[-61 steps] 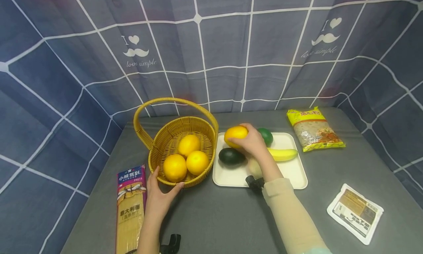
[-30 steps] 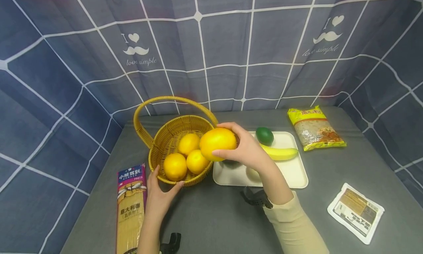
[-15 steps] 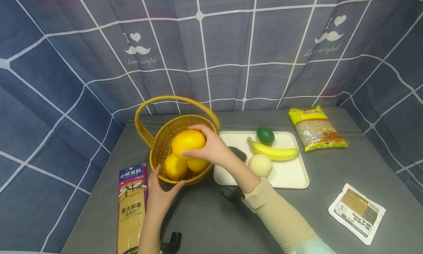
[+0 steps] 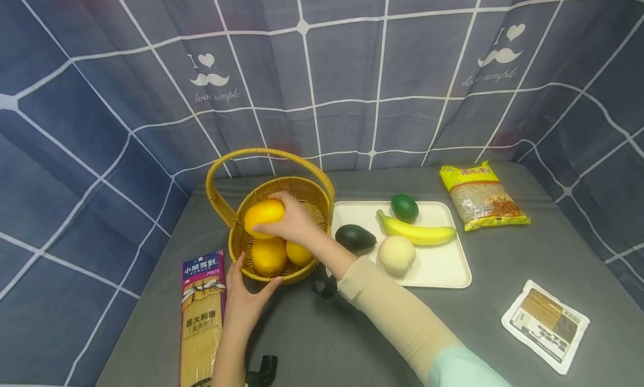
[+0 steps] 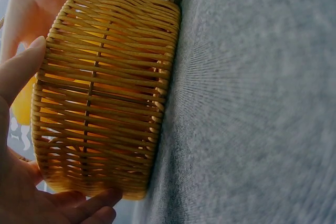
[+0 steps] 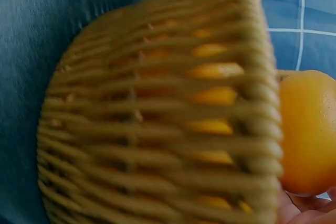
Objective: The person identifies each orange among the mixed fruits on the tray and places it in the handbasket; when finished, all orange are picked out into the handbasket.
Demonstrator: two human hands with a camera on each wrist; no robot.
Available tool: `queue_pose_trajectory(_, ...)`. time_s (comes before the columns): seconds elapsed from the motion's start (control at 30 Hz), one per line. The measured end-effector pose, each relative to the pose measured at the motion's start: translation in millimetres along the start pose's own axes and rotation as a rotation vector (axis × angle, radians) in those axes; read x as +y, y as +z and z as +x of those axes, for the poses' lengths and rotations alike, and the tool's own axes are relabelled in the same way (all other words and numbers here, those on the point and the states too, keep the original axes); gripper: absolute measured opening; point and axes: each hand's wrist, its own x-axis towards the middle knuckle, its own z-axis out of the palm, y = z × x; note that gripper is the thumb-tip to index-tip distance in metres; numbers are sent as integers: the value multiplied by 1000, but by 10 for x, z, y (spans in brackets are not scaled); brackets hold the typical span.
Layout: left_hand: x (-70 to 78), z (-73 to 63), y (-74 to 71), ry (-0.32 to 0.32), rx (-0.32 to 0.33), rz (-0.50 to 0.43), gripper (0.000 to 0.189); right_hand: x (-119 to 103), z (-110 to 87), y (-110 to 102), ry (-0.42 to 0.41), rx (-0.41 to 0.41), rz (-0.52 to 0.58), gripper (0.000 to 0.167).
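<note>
My right hand grips an orange by its right side, over the left part of the wicker basket. The same orange shows past the basket's rim in the right wrist view. Two other oranges are visible beneath my right hand and the held fruit; anything behind the hand is hidden. My left hand holds the near left side of the basket, thumb and fingers spread around it. In the left wrist view, the thumb touches the rim and the fingers curve against the woven wall.
Right of the basket, a white tray bears an avocado, a green fruit, a banana and a pale round fruit. A pasta pack lies left. A yellow bag and a white packet lie right.
My right hand has picked the orange up off the tray and carried it left, across the basket's right rim to its left part. My left hand stays on the basket.
</note>
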Motion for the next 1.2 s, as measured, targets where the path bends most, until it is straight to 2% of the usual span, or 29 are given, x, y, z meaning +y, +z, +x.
queue_pose_trajectory(0.23, 13, -19, 6, 13, 9, 7, 103, -4, 45, 148, 3, 26, -43, 80)
queue_pose_trajectory(0.43, 5, -22, 9, 21, 9, 5, 102, 3, 70, 271, 31, 41, -38, 81)
queue_pose_trajectory(0.6, -7, -6, 17, 19, 14, 6, 102, 11, 107, 331, -1, 51, -66, 82)
queue_pose_trajectory(1.0, -5, 2, 14, 3, 1, -3, 103, 8, 129, 409, -80, 54, -211, 81)
queue_pose_trajectory(1.2, -5, 0, 12, 5, 2, -4, 102, 13, 134, 422, -76, 60, -225, 80)
